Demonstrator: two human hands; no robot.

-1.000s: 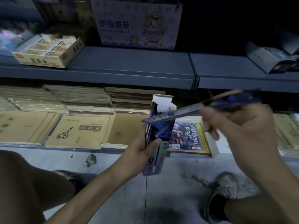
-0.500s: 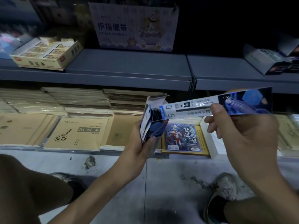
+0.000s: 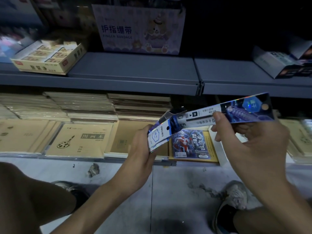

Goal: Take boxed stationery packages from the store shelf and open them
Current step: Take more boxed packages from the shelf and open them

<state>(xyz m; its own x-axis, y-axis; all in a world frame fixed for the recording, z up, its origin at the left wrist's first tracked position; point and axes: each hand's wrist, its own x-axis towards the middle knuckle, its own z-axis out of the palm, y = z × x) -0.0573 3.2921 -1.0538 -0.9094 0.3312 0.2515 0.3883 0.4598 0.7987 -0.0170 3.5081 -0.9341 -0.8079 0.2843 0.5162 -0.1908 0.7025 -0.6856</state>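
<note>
Bare knees and worn shoe (image 3: pixel 236 196) on grey floor (image 3: pixel 152 191) nearest. Above them, left hand (image 3: pixel 141 149) wraps open blue box (image 3: pixel 157 139), flap up, mouth facing upper right. Right hand (image 3: pixel 249 144) pinches slim pen pack (image 3: pixel 249 107) mid-length, thumb on top. Pack long axis runs lower left to upper right; low end at box mouth, hang-hole end high. Likely light, thin glossy card: creases easily, maybe slippery; best gripped by long edges. Behind: sketch pads (image 3: pixel 81 139) on lower shelf, finger bandage carton (image 3: pixel 138 29) on upper shelf (image 3: pixel 135 70).
</note>
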